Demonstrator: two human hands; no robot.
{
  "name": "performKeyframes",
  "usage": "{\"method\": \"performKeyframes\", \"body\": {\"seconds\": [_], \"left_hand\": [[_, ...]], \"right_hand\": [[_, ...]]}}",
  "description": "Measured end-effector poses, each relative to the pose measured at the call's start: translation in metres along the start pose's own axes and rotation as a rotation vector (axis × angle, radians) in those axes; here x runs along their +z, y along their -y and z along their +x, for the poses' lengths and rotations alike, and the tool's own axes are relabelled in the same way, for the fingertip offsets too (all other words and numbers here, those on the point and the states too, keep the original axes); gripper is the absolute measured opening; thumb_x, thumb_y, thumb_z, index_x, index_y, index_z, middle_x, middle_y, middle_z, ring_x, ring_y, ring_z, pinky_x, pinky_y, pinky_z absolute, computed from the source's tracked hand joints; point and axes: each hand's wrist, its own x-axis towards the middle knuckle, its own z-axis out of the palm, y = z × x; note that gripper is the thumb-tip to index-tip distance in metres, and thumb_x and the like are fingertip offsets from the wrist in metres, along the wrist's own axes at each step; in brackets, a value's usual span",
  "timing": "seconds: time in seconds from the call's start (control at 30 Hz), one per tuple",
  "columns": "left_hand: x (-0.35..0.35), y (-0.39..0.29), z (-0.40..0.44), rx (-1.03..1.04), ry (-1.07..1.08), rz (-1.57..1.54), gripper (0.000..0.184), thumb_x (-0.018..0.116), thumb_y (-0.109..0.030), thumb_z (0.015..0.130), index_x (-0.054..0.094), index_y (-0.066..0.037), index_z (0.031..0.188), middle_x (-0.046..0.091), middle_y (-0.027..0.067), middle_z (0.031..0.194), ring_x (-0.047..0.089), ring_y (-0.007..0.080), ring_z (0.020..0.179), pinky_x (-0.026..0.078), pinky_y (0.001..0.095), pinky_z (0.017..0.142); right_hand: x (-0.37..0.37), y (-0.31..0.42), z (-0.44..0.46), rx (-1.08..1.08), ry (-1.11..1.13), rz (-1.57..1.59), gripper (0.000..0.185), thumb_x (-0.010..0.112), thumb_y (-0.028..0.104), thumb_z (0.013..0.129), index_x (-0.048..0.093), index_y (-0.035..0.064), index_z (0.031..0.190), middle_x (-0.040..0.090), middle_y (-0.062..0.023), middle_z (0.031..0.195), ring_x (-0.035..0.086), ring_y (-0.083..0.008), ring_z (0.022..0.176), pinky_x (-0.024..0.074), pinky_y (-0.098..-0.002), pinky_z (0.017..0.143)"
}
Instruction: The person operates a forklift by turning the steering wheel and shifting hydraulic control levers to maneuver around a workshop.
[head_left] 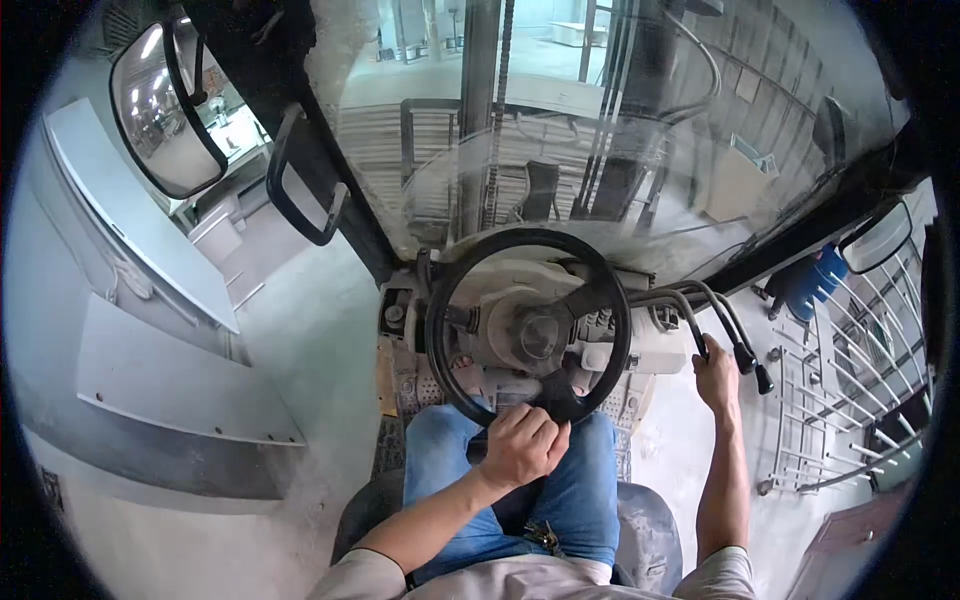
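My left hand (522, 441) is closed around the bottom of the black steering wheel (437, 345), at its rim. Out to the right, my right hand (716, 375) grips a curved control lever (685, 305), the leftmost of several; its knob is partly covered by my fingers. Two more levers with black knobs (764, 379) stand just right of that hand, apart from it. Below the wheel are my knees in blue jeans (440, 455), and my feet rest on the floor behind the wheel.
A dusty windshield (420, 200) faces me, with the mast (480, 130) beyond it. A mirror (165, 110) hangs at the left. White panels (140, 220) lean on the left side. To the right stand a rack with white bars (830, 410) and a person in blue (815, 280).
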Motion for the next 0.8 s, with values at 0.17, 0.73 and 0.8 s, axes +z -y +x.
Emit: {"method": "performKeyframes", "body": {"seconds": [0.17,0.73,0.8], "left_hand": [[0.027,-0.017,0.015,0.056,0.011,-0.053,0.029,0.078,-0.016,0.082,0.053,-0.009,0.068,0.053,0.0057,0.071,0.055,0.0239,0.066,0.048,0.0371,0.059],[0.093,-0.023,0.106,0.084,-0.053,-0.099,0.025,0.078,-0.017,0.082,0.058,-0.007,0.07,0.056,0.0085,0.075,0.055,0.0258,0.073,0.049,0.0399,0.065],[0.093,-0.021,0.106,0.09,-0.064,-0.109,0.025,0.077,-0.018,0.083,0.058,-0.007,0.071,0.056,0.0085,0.076,0.055,0.0259,0.073,0.049,0.04,0.065]], "right_hand": [[0.003,-0.007,-0.001,-0.059,-0.025,0.014,0.047,0.068,0.008,0.089,0.061,-0.001,0.135,0.071,-0.0278,0.096,0.07,-0.0425,0.097,0.0528,-0.0488,0.085],[-0.004,0.005,-0.002,-0.059,0.001,0.019,0.045,0.068,0.008,0.089,0.061,-0.0001,0.133,0.069,-0.0313,0.101,0.068,-0.0477,0.099,0.0545,-0.0505,0.084],[-0.004,0.007,-0.002,-0.09,-0.038,0.035,0.045,0.068,0.008,0.089,0.061,0.0003,0.133,0.069,-0.031,0.101,0.068,-0.0478,0.099,0.0545,-0.0509,0.084]]}}
